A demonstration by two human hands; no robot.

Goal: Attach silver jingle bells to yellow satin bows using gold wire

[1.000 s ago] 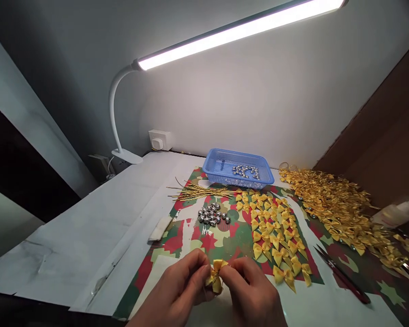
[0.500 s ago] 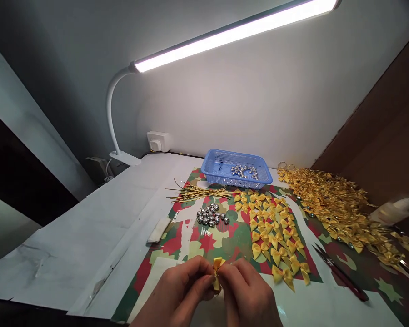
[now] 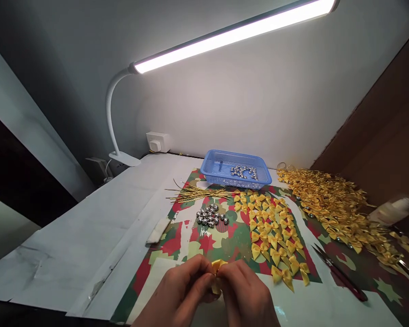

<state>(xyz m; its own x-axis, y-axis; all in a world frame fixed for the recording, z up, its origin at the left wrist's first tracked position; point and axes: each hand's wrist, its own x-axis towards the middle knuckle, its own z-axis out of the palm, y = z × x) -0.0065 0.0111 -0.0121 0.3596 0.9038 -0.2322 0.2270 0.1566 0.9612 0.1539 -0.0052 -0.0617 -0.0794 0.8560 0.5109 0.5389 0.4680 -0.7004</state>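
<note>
My left hand (image 3: 182, 290) and my right hand (image 3: 247, 290) meet at the front middle of the table, both closed in a pinch on one yellow ribbon bow (image 3: 218, 263). Fingertips cover much of the bow; a loop shows above them and another part below. Beyond my hands lies a small cluster of shiny silver bells (image 3: 211, 215). To the right, several yellow bows (image 3: 276, 240) are laid out in rows. Thin gold twist ties (image 3: 199, 194) lie in a loose bundle behind the bells.
A blue plastic basket (image 3: 236, 159) with small silver bells stands at the back. Along the right is a big heap of gold bows (image 3: 330, 200), with a white bottle (image 3: 391, 211) beside it. Dark-handled scissors (image 3: 344, 277) lie front right. A white folded pad (image 3: 158, 230) lies left; a lamp (image 3: 122, 158) stands behind.
The bow has turned slightly between my fingers, its upper loop now lying more sideways. My hands stay in nearly the same place, and the other things have not moved.
</note>
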